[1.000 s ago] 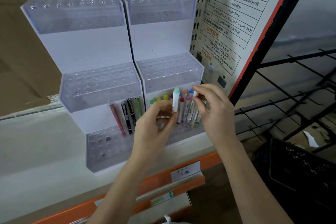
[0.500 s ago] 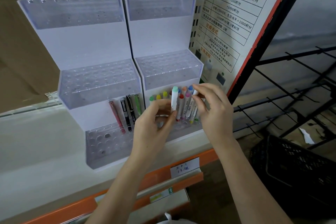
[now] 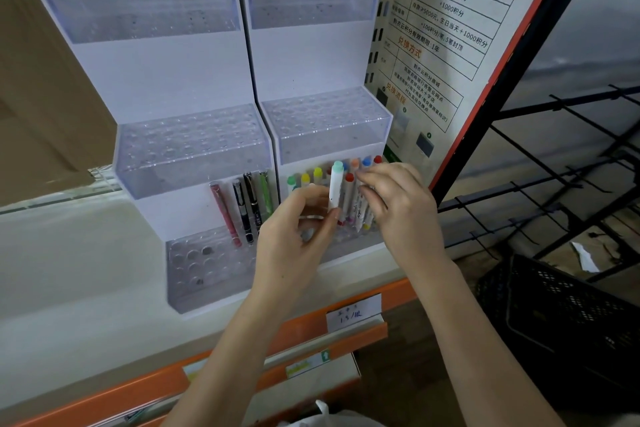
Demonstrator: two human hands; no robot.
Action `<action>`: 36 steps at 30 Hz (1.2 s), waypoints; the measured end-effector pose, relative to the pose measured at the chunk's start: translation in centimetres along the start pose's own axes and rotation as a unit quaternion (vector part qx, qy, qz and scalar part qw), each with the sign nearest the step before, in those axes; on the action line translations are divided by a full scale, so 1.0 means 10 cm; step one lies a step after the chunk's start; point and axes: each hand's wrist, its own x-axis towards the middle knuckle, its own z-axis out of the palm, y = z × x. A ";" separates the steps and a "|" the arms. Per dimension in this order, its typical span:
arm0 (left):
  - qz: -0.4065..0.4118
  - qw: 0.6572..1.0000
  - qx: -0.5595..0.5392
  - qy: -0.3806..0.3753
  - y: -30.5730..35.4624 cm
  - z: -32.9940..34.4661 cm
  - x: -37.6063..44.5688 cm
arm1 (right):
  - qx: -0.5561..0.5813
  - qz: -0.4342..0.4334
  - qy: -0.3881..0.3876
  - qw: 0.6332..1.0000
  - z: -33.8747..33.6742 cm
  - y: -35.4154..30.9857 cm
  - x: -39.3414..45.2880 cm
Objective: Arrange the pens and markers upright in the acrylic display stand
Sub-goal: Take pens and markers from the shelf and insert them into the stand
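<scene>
Markers fill the lowest tier of the right-hand clear acrylic stepped display stand (image 3: 325,128), on the pale shelf (image 3: 86,270). Your left hand (image 3: 294,239) pinches a white marker with a mint-green cap (image 3: 335,187) upright between thumb and fingertips, just above that tier. Your right hand (image 3: 401,208) has its fingers curled against the neighbouring colour-capped white markers (image 3: 356,198). Four slim pens (image 3: 242,208) lean in the left stand's lowest tier.
</scene>
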 end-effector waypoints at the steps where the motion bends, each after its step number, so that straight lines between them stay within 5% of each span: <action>1: -0.001 1.000 0.000 0.000 -0.01 0.00 0.00 | -0.006 -0.004 0.001 1.000 -0.01 0.00 0.01; 14: -0.004 1.000 0.000 0.000 -0.01 0.00 0.01 | -0.011 0.030 -0.034 0.999 -0.10 0.00 0.07; 17: -0.006 1.000 0.003 -0.003 -0.01 0.01 0.03 | 0.113 0.076 -0.025 0.990 -0.27 -0.10 0.13; 20: 0.006 1.000 0.019 -0.023 0.00 0.03 0.05 | 0.292 0.139 -0.066 0.944 -0.44 -0.27 0.18; 24: 0.034 0.998 0.041 -0.047 -0.03 0.05 0.06 | 0.339 0.159 -0.093 0.923 -0.47 -0.37 0.22; 29: 0.046 0.986 0.148 -0.064 -0.17 -0.04 0.02 | 0.348 0.178 -0.040 0.920 -0.46 -0.31 0.24; 36: 0.139 0.920 0.352 -0.097 -0.37 -0.21 -0.06 | 0.280 0.158 0.005 0.947 -0.35 -0.21 0.21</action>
